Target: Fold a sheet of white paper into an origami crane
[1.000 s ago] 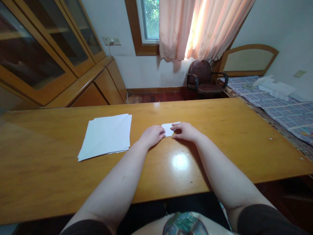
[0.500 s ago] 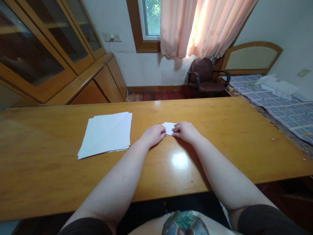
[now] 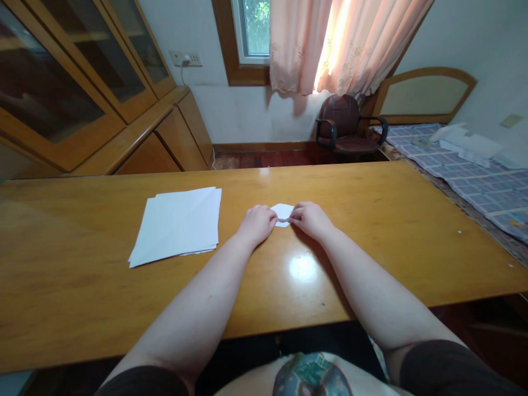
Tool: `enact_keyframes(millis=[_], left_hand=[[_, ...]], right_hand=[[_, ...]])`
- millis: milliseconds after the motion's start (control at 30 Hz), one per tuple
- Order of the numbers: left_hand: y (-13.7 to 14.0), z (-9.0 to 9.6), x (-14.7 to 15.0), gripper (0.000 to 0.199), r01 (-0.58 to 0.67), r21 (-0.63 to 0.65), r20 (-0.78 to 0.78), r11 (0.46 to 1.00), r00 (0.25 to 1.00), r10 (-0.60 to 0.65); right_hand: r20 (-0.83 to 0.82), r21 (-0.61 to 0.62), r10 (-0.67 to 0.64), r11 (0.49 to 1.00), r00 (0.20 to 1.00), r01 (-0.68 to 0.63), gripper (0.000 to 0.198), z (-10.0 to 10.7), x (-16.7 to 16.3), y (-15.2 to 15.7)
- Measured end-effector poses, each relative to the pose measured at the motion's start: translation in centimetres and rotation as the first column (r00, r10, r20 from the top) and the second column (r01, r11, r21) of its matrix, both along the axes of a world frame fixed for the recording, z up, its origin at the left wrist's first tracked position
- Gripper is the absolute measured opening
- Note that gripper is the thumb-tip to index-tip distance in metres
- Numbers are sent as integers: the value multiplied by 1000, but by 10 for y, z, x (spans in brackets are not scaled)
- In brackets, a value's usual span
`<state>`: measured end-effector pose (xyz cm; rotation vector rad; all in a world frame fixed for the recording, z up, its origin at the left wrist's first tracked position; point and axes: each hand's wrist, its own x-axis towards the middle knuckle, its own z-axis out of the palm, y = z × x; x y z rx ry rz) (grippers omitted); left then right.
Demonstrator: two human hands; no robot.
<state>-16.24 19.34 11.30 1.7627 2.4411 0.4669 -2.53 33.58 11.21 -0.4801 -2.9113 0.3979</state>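
A small piece of folded white paper [image 3: 282, 210] lies on the wooden table between my hands, its outline many-sided. My left hand [image 3: 258, 223] pinches its left side, fingers curled and thumb at the near part. On the right side, my right hand [image 3: 310, 217] grips it the same way. Between my fingertips a flap of the paper stands slightly raised, with a shadowed line under its edge. The fingertips partly hide both ends of the paper.
A stack of white paper sheets [image 3: 177, 225] lies on the table [image 3: 371, 253] to the left. Beyond the table stand a brown armchair [image 3: 344, 124], a glass-door cabinet [image 3: 124, 118] and a bed [image 3: 454, 165] with a checked cover.
The near layer of the folded paper has been lifted between my fingertips, where it lay flat before. Both hands have closed more tightly on its sides. The view has shifted slightly.
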Motion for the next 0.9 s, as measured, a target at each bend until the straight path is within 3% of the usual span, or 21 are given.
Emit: enact_keyframes(millis=[167,400,900], left_hand=[[0,-1,0,22,-9,-38,125,999,992,14],[2,-4,4,26,-61,-57,118,997,991,68],[6,-7,8,16,-194,-99,198,976,957,210]], right_hand=[[29,-59,-12,998,999,14,18,1,-1,-1],[115,-137,-56,988,992,72,22,1,-2,-6],[185,-44,-144,987,972,154,23,-1,-10,-12]])
